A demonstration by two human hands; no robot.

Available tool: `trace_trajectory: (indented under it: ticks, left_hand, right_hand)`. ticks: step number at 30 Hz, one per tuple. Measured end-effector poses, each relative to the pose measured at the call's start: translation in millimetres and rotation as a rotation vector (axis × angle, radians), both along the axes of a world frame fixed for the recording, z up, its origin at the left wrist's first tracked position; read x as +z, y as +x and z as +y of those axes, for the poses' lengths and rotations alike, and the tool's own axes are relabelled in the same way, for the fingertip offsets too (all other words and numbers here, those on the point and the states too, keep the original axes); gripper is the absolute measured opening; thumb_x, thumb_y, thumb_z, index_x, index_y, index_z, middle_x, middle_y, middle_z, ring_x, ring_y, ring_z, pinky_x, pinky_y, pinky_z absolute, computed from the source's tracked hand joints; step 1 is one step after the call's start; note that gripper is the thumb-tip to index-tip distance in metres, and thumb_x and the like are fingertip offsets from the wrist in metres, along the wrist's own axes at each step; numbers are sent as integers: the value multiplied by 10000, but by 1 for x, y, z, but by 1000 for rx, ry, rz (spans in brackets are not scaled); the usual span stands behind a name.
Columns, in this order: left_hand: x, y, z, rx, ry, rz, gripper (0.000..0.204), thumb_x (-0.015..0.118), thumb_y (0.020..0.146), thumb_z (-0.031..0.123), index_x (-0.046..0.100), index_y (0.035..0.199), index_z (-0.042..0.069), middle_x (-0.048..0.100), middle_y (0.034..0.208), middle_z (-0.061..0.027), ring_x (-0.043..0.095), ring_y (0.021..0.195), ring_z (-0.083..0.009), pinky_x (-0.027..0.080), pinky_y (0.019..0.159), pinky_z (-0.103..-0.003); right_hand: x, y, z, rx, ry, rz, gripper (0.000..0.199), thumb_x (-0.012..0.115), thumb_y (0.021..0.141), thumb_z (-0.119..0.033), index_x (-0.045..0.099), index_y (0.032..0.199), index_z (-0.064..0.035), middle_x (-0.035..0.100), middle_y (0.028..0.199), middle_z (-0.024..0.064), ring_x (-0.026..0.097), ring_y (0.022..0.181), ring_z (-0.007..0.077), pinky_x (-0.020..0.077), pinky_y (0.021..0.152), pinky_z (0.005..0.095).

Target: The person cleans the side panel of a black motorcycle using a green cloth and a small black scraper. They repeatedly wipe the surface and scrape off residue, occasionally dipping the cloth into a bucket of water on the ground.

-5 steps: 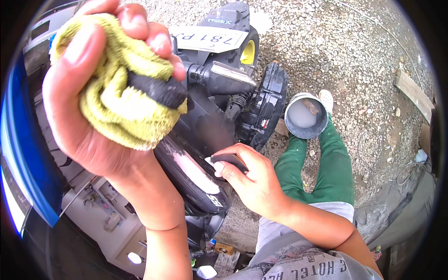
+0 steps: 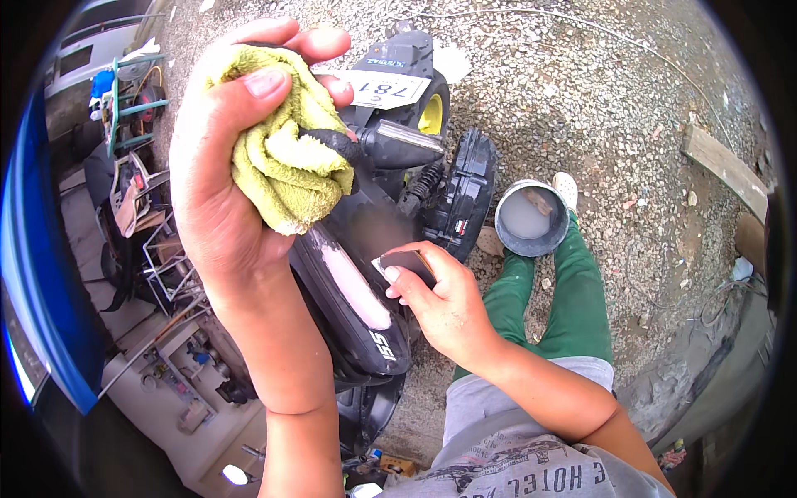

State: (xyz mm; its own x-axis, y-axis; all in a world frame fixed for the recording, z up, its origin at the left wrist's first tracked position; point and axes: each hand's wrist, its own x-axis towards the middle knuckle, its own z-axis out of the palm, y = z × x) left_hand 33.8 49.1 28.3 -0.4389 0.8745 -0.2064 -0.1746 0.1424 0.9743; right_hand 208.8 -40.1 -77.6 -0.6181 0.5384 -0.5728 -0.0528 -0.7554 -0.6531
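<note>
My left hand [image 2: 220, 183] is raised close to the view, its fingers curled round a bunched yellow-green cloth [image 2: 286, 158]. A dark rounded piece shows at the cloth's right side; I cannot make out what it is. Lower down, my right hand [image 2: 444, 307] pinches a small dark flat piece [image 2: 408, 267], like folded sandpaper, with a pale front edge. It is just right of a black scooter body panel [image 2: 383, 336], which bears a long pale pink patch [image 2: 355, 286]. Whether the piece touches the panel I cannot tell.
A bucket [image 2: 531, 236] of cloudy water, with a brown lump inside, stands by my feet. Beyond the panel are the scooter's rear wheel [image 2: 432, 114] and black engine cover [image 2: 466, 195]. Gravel surrounds it. A wooden board [image 2: 726, 170] lies right; metal frames and clutter stand left.
My left hand with the cloth has moved right and farther from the view, uncovering the clutter at left. My right hand stays beside the pink patch, with the flat piece slightly turned.
</note>
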Motion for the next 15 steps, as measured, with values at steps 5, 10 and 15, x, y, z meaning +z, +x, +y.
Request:
trace_trajectory:
  ticks: [5, 10, 15]
  left_hand:
    - [12, 27, -47, 12, -213, -94, 383, 614, 866, 36, 630, 1236, -62, 731, 973, -189, 709, 797, -207, 588, 740, -308]
    - [9, 49, -79, 62, -370, -79, 240, 647, 925, 106, 651, 1128, -21, 646, 834, -101, 623, 704, -172, 518, 641, -293]
    - [26, 49, -88, 67, -393, 9, 129, 676, 956, 125, 646, 1014, 14, 612, 753, -54, 599, 668, -140, 493, 605, -280]
  right_hand:
    - [13, -6, -11, -109, 499, -147, 233, 640, 964, -34, 668, 1187, 28, 650, 1072, 194, 669, 966, 361, 535, 855, 410]
    - [16, -14, -30, -161, 685, -147, 336, 646, 935, -3, 620, 1264, 56, 582, 1182, 201, 619, 1081, 396, 511, 931, 445]
    - [27, -13, -48, -116, 765, -196, 441, 693, 921, -60, 579, 1333, 48, 556, 1195, 178, 584, 1100, 378, 487, 939, 462]
